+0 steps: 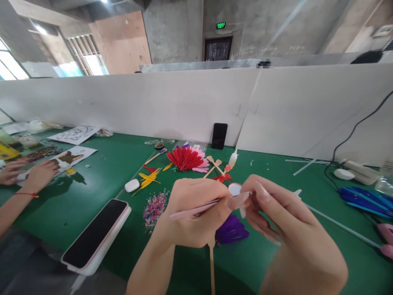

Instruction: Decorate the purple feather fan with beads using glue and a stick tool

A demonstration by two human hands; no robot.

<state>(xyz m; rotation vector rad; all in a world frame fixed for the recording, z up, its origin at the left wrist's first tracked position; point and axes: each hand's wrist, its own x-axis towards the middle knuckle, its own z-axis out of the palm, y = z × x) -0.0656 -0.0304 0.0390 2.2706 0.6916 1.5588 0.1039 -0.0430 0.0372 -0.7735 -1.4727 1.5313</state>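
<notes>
My left hand (199, 209) is closed around pink tweezers (188, 213), whose tips point to the right. At those tips, the thumb and finger of my right hand (294, 233) pinch together; whatever small thing is between them is too hidden to name. Below both hands lies a fan of purple feathers (231, 230), partly covered by my left hand. A thin wooden stick (211, 268) runs from beside it toward the near edge. Just behind the fingertips sits a small round white dish (235, 189), partly hidden.
Behind my hands are a red feather fan (185, 158), yellow feathers (149, 179), a glue bottle (233, 157) and an upright phone (219, 136). Colourful bits (154, 209) and another phone (96, 235) lie left. Another person's hand (41, 176) works farther left. Blue feathers (365, 200) lie right.
</notes>
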